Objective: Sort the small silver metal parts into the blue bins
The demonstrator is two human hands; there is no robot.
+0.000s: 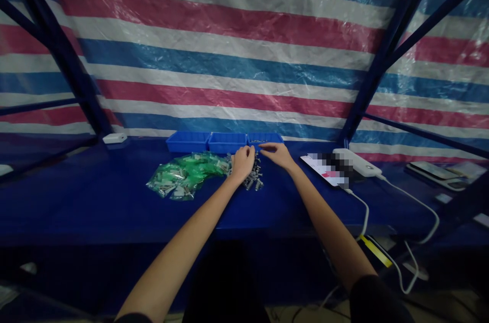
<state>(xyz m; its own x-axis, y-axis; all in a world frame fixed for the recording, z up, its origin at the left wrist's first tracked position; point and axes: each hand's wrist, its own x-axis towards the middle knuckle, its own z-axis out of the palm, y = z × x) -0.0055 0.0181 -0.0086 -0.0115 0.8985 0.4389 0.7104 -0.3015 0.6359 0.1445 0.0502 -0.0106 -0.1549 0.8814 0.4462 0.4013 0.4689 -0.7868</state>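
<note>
My left hand [243,162] is over a loose pile of small grey metal fittings [252,181], its fingers bent and closed together. Whatever it may hold is too small to make out. To its right, my right hand [278,154] reaches in with fingers stretched toward the left hand and nothing visible in them. Left of the pile lie clear green plastic bags [187,172] with small metal parts inside. Behind the hands stand three blue bins: a left bin [189,145], a middle bin [228,147] and a right bin [277,137], where small parts show.
A phone [324,170] with a lit screen and a white power bank [357,162] lie at the right, with a white cable [420,193] trailing over the edge. A small white box [114,138] is at the back left. Blue frame posts [367,83] flank the blue table [114,195].
</note>
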